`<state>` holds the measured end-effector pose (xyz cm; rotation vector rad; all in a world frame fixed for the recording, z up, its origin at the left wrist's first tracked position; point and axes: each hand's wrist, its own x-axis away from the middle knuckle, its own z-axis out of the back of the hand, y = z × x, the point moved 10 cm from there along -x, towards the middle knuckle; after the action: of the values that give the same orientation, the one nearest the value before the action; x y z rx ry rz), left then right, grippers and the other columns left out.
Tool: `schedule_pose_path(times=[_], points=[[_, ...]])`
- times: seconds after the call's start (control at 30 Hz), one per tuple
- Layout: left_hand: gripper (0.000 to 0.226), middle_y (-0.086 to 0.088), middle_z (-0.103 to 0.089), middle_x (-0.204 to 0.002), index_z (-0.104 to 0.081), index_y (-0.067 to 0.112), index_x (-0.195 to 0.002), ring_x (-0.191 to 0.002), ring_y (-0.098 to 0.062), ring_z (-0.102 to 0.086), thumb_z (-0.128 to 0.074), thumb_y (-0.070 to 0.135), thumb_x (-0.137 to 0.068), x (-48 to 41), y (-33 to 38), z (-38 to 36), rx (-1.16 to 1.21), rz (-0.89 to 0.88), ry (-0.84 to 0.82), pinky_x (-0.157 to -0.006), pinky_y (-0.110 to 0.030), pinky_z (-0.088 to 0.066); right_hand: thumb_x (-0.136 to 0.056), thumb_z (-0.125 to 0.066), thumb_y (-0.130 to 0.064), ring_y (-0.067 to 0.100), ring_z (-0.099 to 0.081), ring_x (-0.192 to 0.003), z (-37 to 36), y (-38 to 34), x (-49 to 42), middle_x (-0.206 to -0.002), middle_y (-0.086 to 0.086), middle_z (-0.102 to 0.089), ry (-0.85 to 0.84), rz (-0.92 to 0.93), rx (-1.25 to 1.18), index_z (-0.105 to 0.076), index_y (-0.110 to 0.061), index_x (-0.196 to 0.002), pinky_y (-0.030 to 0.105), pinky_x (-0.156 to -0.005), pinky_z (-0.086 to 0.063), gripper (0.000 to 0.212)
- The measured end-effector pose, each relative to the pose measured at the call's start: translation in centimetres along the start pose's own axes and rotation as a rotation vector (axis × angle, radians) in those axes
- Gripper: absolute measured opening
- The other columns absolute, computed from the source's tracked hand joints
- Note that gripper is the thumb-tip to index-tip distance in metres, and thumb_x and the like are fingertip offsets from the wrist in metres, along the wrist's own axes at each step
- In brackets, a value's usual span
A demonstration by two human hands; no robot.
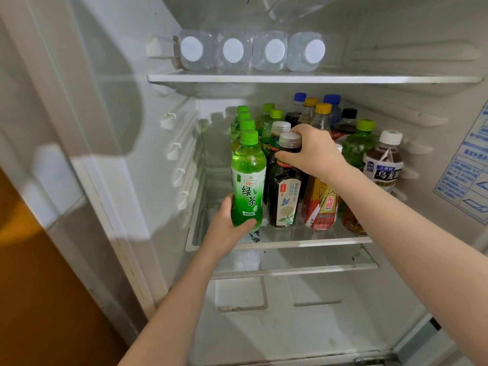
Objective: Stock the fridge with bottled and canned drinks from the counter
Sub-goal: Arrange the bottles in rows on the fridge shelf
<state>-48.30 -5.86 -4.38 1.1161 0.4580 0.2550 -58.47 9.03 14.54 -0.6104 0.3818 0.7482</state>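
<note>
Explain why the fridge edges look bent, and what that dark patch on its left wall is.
Head view: the wide-angle lens bows and tilts the door frame; the patch is a shadow, likely of the person's head; the top caps look washed out, flat white.

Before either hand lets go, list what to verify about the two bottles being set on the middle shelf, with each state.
1. Left hand grips green tea bottle low on its body: ok.
2. Green tea bottle's base seated on middle shelf: cannot tell, the hand hides it.
3. Right hand grips dark tea bottle at its neck: ok.
4. Dark tea bottle upright, base on shelf: ok.
5. Green tea bottle lined up with green-capped row behind: ok.
</note>
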Motion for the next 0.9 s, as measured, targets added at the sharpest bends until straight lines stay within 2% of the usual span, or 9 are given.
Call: schedule_pose_path(times=[0.2,0.33,0.4,0.43,0.53,0.6,0.7,0.77,0.9], points=[[0.067,0.034,-0.053,-0.109,-0.035,0.033,-0.134,-0.101,0.019,-0.051,-0.074,0.026,-0.080,0.0,0.1,-0.2,0.003,0.010,-0.011,-0.074,-0.004,-0.042,-0.077,-0.073,-0.039,0.021,-0.060,-0.098,-0.2,0.3,0.1,-0.114,0.008,-0.064,-0.023,-0.019,0.000,-0.052,-0.010,-0.124,0.026,-0.073,-0.042,0.059],[0.066,0.035,-0.054,-0.107,-0.035,0.041,-0.128,-0.100,0.022,-0.052,-0.075,0.028,-0.077,0.0,-0.1,-0.1,-0.006,0.015,0.017,-0.070,0.000,-0.044,-0.074,-0.075,-0.043,0.024,-0.058,-0.109,0.9,0.0,1.5,-0.126,0.008,-0.059,0.030,-0.011,-0.007,-0.041,-0.011,-0.136,0.033,-0.084,-0.048,0.078],[0.070,0.033,-0.054,-0.113,-0.034,0.041,-0.129,-0.108,0.011,-0.055,-0.076,0.029,-0.075,-0.1,-0.1,0.0,-0.008,0.008,0.020,-0.083,-0.009,-0.046,-0.076,-0.073,-0.041,0.018,-0.061,-0.106,2.7,0.0,3.2,-0.125,0.004,-0.060,0.169,0.011,-0.060,-0.043,-0.013,-0.135,0.032,-0.086,-0.050,0.071],[0.076,0.028,-0.052,-0.121,-0.032,0.035,-0.135,-0.115,0.005,-0.053,-0.077,0.029,-0.075,-0.1,-0.1,-0.1,0.007,0.011,0.011,-0.094,-0.019,-0.046,-0.079,-0.071,-0.037,0.013,-0.063,-0.101,3.7,0.3,4.4,-0.122,0.001,-0.062,0.250,0.015,-0.123,-0.047,-0.014,-0.131,0.029,-0.084,-0.051,0.061],[0.089,0.003,-0.035,-0.149,-0.021,0.019,-0.149,-0.136,-0.013,-0.035,-0.075,0.032,-0.079,0.6,1.0,1.0,-0.037,0.025,0.131,-0.113,-0.042,-0.032,-0.085,-0.064,-0.022,0.001,-0.062,-0.088,5.3,2.0,8.2,-0.105,-0.008,-0.065,0.419,0.012,-0.277,-0.057,-0.015,-0.113,0.023,-0.077,-0.054,0.031],[0.075,-0.002,-0.039,-0.143,-0.034,0.008,-0.142,-0.133,-0.021,-0.039,-0.073,0.027,-0.082,2.2,4.6,3.3,-0.161,-0.168,0.403,-0.110,-0.044,-0.036,-0.084,-0.062,-0.013,0.002,-0.063,-0.086,4.8,3.5,10.4,-0.097,-0.008,-0.066,0.454,0.005,-0.314,-0.059,-0.014,-0.105,0.025,-0.075,-0.054,0.021],[0.045,0.003,-0.045,-0.123,-0.049,0.007,-0.121,-0.114,-0.019,-0.051,-0.067,0.020,-0.082,6.0,10.6,4.0,-0.163,-0.523,0.702,-0.095,-0.026,-0.045,-0.083,-0.061,-0.009,0.007,-0.063,-0.091,2.7,6.0,12.5,-0.098,-0.005,-0.066,0.409,-0.073,-0.330,-0.060,-0.013,-0.105,0.033,-0.077,-0.054,0.022],[0.036,0.003,-0.047,-0.118,-0.050,0.010,-0.115,-0.108,-0.016,-0.053,-0.064,0.017,-0.082,6.7,12.6,1.7,-0.144,-0.569,0.671,-0.088,-0.021,-0.047,-0.083,-0.062,-0.009,0.013,-0.061,-0.098,2.0,6.9,13.1,-0.105,-0.001,-0.065,0.389,-0.085,-0.296,-0.061,-0.010,-0.108,0.039,-0.081,-0.053,0.025],[0.044,-0.010,-0.053,-0.126,-0.050,0.001,-0.122,-0.115,-0.023,-0.054,-0.068,0.007,-0.082,5.9,11.1,-3.9,-0.221,-0.374,0.519,-0.092,-0.042,-0.050,-0.076,-0.065,-0.002,0.019,-0.057,-0.104,3.0,6.8,13.2,-0.110,0.003,-0.062,0.417,0.024,-0.226,-0.060,-0.007,-0.104,0.043,-0.082,-0.052,0.029]])
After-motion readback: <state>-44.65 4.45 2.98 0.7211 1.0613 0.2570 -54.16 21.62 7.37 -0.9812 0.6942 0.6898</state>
